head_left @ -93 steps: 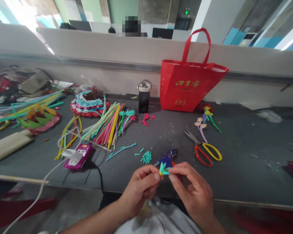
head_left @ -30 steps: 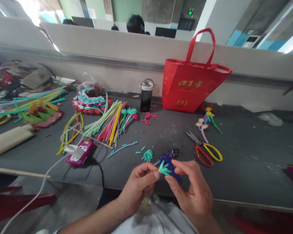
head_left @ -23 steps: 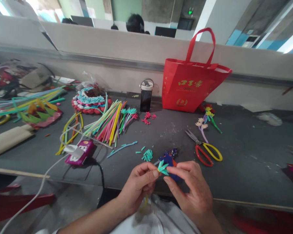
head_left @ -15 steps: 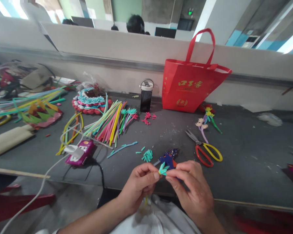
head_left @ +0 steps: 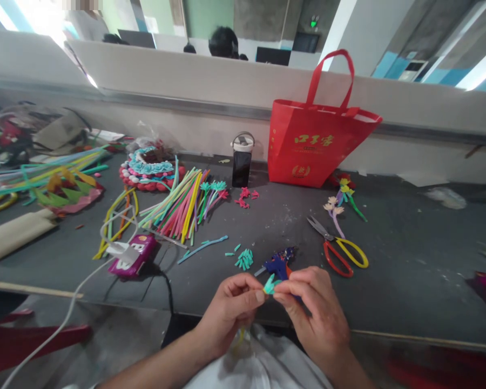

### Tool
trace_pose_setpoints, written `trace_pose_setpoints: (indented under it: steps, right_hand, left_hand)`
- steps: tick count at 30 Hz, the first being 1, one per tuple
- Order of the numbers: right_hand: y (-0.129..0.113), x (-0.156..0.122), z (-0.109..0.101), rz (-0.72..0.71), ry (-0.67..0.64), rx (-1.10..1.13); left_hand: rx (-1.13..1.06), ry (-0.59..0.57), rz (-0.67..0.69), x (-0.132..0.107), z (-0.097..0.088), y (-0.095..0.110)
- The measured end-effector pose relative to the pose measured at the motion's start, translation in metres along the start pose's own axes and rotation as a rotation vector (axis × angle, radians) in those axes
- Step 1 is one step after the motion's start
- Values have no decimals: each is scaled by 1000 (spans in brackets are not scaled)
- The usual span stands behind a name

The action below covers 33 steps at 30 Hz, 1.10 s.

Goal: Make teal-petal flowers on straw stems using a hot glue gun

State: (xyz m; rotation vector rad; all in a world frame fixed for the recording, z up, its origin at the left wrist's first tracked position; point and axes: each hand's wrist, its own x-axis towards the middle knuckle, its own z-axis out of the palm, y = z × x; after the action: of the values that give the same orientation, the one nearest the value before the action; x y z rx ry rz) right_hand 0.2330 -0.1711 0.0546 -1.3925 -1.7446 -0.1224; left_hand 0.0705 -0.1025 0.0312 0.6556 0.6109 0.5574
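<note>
Pinched between the thumb and index finger of my left hand (head_left: pixel 237 305) is a small teal craft flower (head_left: pixel 269 284) with pointed petals; a bit of yellow shows at its base. My right hand (head_left: pixel 318 308) closes its thumb and fingertips on the flower's right-hand petals. Just beyond the flower lies a dark blue glue gun (head_left: pixel 279 263), partly hidden by my right hand. A small heap of cut teal pieces (head_left: pixel 244 259) sits to its left, near a light blue stick (head_left: pixel 203 249).
Scissors (head_left: pixel 336 246) with red and yellow handles lie at right. A red bag (head_left: pixel 322 146) and a bottle (head_left: pixel 242 161) stand against the partition. Colourful sticks (head_left: pixel 178 208) and a purple power strip (head_left: pixel 134 256) with a white cable lie at left. Finished flowers (head_left: pixel 335 205) rest behind the scissors.
My right hand has shifted slightly left against the flower, and its petals look more upright and closer together. The view has moved very slightly; the things on the table stay put.
</note>
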Motion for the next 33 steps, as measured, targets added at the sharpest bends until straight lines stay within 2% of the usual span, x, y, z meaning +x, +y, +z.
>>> trace_pose_setpoints:
  steps: [8, 14, 22, 33]
  right_hand:
    - [-1, -7, -3, 66, 60, 80]
    - [-4, -2, -3, 111, 19, 89]
    - [-8, 6, -3, 61, -13, 66]
    - [-9, 5, -1, 62, 20, 58]
  left_hand:
    - [-73, -14, -32, -1, -2, 3]
    - [-22, 4, 7, -1, 0, 1]
    - [47, 37, 74, -4, 4, 2]
    - [23, 25, 48, -3, 3, 2]
